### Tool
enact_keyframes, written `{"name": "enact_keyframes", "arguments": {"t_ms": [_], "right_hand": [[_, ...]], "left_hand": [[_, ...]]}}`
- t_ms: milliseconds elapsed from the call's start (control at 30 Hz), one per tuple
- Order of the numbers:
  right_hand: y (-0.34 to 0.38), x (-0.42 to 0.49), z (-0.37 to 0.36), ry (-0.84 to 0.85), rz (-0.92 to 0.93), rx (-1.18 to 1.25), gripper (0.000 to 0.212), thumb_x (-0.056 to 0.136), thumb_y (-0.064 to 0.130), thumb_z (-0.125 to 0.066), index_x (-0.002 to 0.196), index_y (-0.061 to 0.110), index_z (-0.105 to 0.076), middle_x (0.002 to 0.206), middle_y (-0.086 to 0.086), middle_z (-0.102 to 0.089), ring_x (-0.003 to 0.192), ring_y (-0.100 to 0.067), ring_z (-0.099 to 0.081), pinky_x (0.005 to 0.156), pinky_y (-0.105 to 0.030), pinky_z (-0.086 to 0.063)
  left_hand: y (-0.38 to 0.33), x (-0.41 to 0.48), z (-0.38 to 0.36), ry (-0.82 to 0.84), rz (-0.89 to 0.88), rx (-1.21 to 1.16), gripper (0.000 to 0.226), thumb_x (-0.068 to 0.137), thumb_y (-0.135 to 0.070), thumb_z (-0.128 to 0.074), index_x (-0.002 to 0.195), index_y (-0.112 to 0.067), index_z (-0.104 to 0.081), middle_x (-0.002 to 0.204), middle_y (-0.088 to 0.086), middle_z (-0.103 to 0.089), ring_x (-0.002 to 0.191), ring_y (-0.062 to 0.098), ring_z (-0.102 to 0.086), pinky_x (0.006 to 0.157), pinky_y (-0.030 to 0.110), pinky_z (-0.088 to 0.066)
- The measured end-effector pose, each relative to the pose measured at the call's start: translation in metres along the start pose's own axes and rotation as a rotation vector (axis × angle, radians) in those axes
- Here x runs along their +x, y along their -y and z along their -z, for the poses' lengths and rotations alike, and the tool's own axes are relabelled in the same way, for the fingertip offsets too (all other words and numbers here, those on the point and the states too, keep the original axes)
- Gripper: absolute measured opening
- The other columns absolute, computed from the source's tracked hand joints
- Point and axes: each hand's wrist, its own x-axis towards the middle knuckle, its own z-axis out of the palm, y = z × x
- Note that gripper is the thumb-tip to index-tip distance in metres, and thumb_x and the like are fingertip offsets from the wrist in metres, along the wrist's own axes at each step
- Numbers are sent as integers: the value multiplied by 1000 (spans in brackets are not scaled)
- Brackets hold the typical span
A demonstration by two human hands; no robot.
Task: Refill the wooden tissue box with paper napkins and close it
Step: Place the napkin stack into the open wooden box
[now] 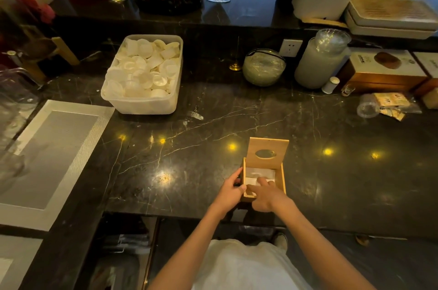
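Observation:
A small wooden tissue box (282, 177) stands near the front edge of the dark marble counter (189, 147). Its hinged lid (267, 152), with an oval slot, is raised upright at the back. White paper napkins (259, 174) lie inside the box. My left hand (231, 191) grips the box's left wall, thumb on the front corner. My right hand (266, 196) reaches over the front rim, fingers pressing down on the napkins inside.
A plastic tub of white lids (144, 74) sits at the back left, a grey placemat (47, 159) at far left. A glass bowl (264, 67), a frosted jar (320, 62), wooden boxes (384, 71), a plastic cup (368, 106) and sachets stand at back right.

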Motion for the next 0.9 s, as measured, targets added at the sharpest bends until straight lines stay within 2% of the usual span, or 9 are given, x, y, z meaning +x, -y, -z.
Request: {"name": "enact_keyframes", "arguments": {"t_ms": [67,233,367,433,567,700,733,833,900], "right_hand": [[-1,-2,-3,-22,-12,21,66,87,20,-49,148,36,-31,159,-6,-13,142,-37,-22,110,-46,-37],[-1,-5,-22,-133,14,12,51,90,30,-49,141,27,-46,134,-7,-50,118,-31,-52,94,-41,-48],[1,-5,-28,-204,-24,21,44,89,33,-49,133,27,-53,128,-7,-54,115,-32,-54,91,-43,-46],[4,-6,-29,-239,-51,2,42,89,34,-48,130,26,-54,128,-7,-55,116,-33,-54,92,-45,-44],[4,-10,-38,-405,-17,16,44,86,29,-51,130,26,-53,129,-5,-58,121,-31,-51,98,-46,-38],[-4,-22,-61,-753,200,219,54,77,3,-56,129,17,-56,134,-5,-55,131,-25,-45,113,-44,-34],[-5,-27,-68,-828,255,265,55,75,-1,-54,127,16,-57,134,-5,-54,131,-24,-45,114,-43,-34],[-5,-43,-92,-981,403,271,47,75,1,-52,119,14,-63,122,-6,-59,121,-22,-52,106,-37,-42],[-7,-47,-113,-946,451,244,45,79,7,-52,121,15,-63,123,-5,-60,122,-20,-53,103,-38,-45]], "left_hand": [[0,-1,0,3,-2,-1,63,98,-5,-49,150,-37,-32,140,4,-51,121,19,-56,93,35,-56],[1,-1,0,6,-12,8,64,97,-6,-48,151,-36,-30,139,5,-52,123,21,-55,100,43,-53],[4,3,-1,15,2,-12,65,96,-5,-49,148,-40,-33,141,6,-52,125,22,-54,102,47,-52],[4,4,0,26,14,-25,65,96,-4,-48,148,-39,-32,141,5,-52,123,21,-54,98,43,-54],[1,2,1,34,-19,-4,61,99,-3,-46,150,-31,-29,137,4,-51,117,19,-55,75,21,-51],[8,-17,-2,-37,-103,8,51,101,-16,-50,149,-24,-34,140,6,-52,120,14,-54,88,22,-52],[16,-25,-1,-87,-148,100,50,101,-24,-49,148,-26,-34,142,2,-50,125,12,-50,98,26,-48],[64,-48,13,-307,-303,685,48,101,-39,-41,148,-32,-34,152,-4,-39,142,15,-32,118,41,-27],[103,-66,26,-376,-264,958,53,100,-41,-38,151,-32,-28,161,1,-25,150,24,-19,122,47,-12]]}}
